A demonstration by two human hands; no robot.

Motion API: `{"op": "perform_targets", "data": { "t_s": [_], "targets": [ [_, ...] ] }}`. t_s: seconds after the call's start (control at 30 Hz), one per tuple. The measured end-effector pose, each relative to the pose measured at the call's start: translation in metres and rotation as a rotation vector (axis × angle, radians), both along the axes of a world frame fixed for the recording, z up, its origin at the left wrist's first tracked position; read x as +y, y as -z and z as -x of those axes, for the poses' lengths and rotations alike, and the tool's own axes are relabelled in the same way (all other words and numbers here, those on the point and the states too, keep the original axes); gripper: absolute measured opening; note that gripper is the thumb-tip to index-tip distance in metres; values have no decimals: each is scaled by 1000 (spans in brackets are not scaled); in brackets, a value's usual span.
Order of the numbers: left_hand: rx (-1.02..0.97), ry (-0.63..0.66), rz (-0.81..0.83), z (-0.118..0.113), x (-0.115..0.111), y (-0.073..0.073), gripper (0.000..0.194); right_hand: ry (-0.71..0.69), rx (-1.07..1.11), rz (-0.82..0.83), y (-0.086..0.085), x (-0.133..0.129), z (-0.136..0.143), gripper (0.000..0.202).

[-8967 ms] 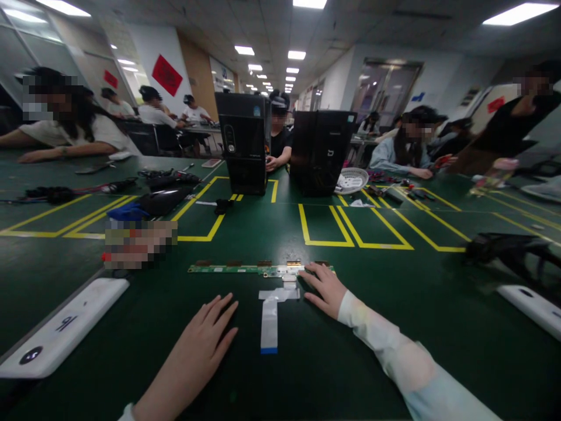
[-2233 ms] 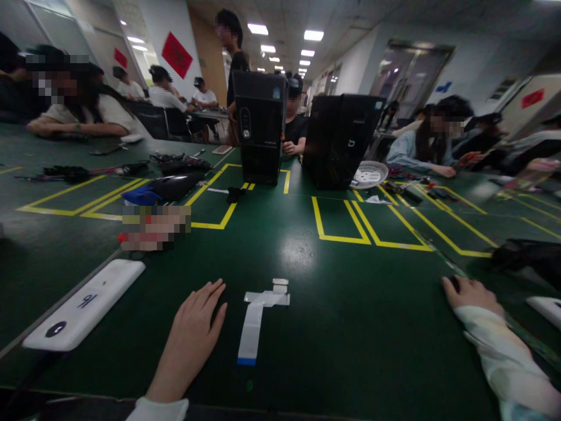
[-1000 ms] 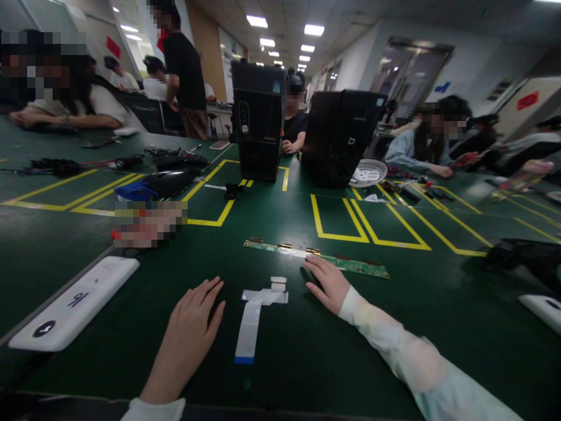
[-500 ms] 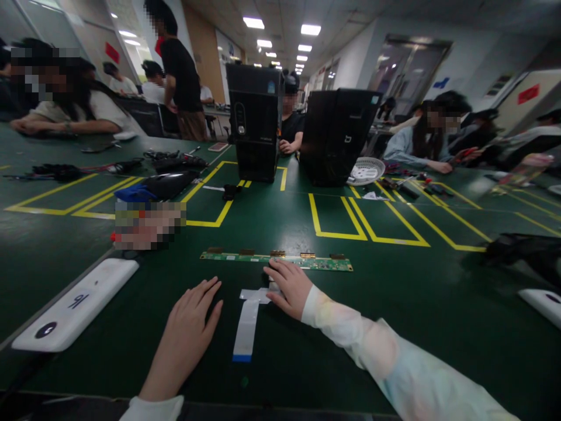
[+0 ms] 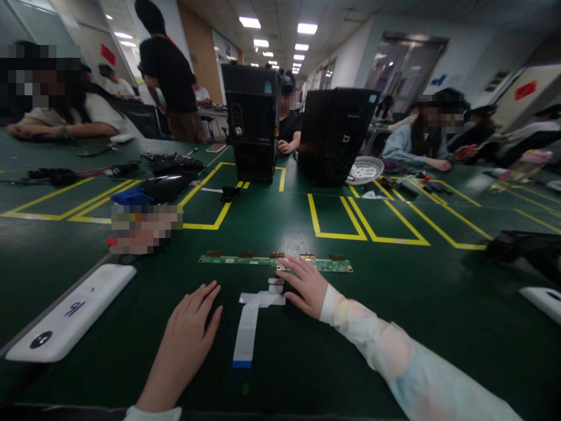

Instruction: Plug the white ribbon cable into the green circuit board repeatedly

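A long, narrow green circuit board [image 5: 236, 260] lies crosswise on the dark green table, with copper-coloured tabs along its far edge. Nearer to me rests a white flat ribbon cable [image 5: 246, 333], bent at its upper part, with a blue strip at the near end and a small connector [image 5: 276, 283] at the other. My right hand [image 5: 305, 287] is open just right of the connector, its fingertips over the middle of the board; whether they touch it I cannot tell. Left of the cable, my left hand [image 5: 193, 318] lies flat and open, holding nothing.
A white device marked 16 [image 5: 72, 313] lies at the left. Two black computer towers [image 5: 249, 123] [image 5: 337, 134] stand farther back, near a white basket [image 5: 365, 169]. Yellow tape [image 5: 339, 235] marks the table. Dark cables [image 5: 170, 164] lie at the left; several people sit around.
My right hand has shifted right, uncovering the connector and more of the ribbon cable's upper part. My left hand stays nearly in place. The view has turned slightly.
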State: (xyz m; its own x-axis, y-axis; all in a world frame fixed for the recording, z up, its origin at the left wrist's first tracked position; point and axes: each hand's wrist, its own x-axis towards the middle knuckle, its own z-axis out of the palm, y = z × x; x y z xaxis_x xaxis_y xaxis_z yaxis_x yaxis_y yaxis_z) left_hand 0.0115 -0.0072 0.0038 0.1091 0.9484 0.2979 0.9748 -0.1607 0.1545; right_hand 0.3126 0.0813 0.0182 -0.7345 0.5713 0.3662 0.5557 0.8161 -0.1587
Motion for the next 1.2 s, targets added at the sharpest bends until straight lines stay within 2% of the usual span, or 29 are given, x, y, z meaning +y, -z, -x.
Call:
{"op": "perform_targets", "data": {
  "t_s": [0.23, 0.37, 0.47, 0.53, 0.63, 0.77, 0.93, 1.2],
  "targets": [
    [13, -1, 5, -1, 0, 0, 54, 114, 44, -30, 8, 7, -77, 42],
    [0, -7, 5, -2, -2, -1, 52, 158, -19, 27, 9, 5, -96, 46],
    [-18, 36, -1, -7, -4, -9, 51, 145, -54, 58, 9, 4, -94, 48],
    [-12, 148, 21, -15, -5, -20, 49, 144, -58, 57, 8, 3, -89, 49],
    [41, 393, 106, -32, -1, -41, 48, 150, -60, 40, 7, 3, -82, 50],
    [59, 544, 177, -58, 16, -59, 44, 156, -62, 27, 6, 2, -74, 48],
    [26, 590, 255, -81, 33, -58, 44, 175, -43, 6, 6, 1, -66, 45],
    [41, 637, 190, -114, 27, -50, 44, 201, -13, 20, 3, 1, -59, 41]
  ]
}}
